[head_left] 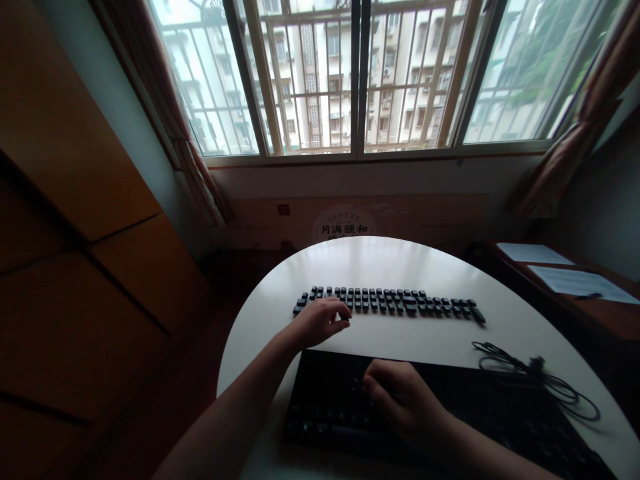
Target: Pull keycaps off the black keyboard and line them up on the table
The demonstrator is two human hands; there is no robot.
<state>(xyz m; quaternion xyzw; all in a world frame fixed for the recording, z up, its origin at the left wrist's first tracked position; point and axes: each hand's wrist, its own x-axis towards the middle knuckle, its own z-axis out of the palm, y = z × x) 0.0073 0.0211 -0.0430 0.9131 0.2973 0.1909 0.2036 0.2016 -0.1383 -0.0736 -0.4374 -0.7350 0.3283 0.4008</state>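
A black keyboard [330, 373] lies at the near side of the round white table, keys still showing along its near rows. Beyond it, small black keycaps [373, 300] are spread in rows. My left hand [323, 320] is at the left end of these rows, thumb and fingers pinched on a small dark keycap [344, 317]. Over the keyboard's middle, my right hand [407, 397] is closed, with a thin dark item just visible beside its fingertips; its kind is too dim to tell.
A coiled black cable [545, 380] lies at the right of the white table [360, 260]. Beyond the table's right edge, papers [580, 280] and a pen [589, 296] rest on a brown surface. A wooden cabinet [135, 267] stands left; a barred window [360, 80] is ahead.
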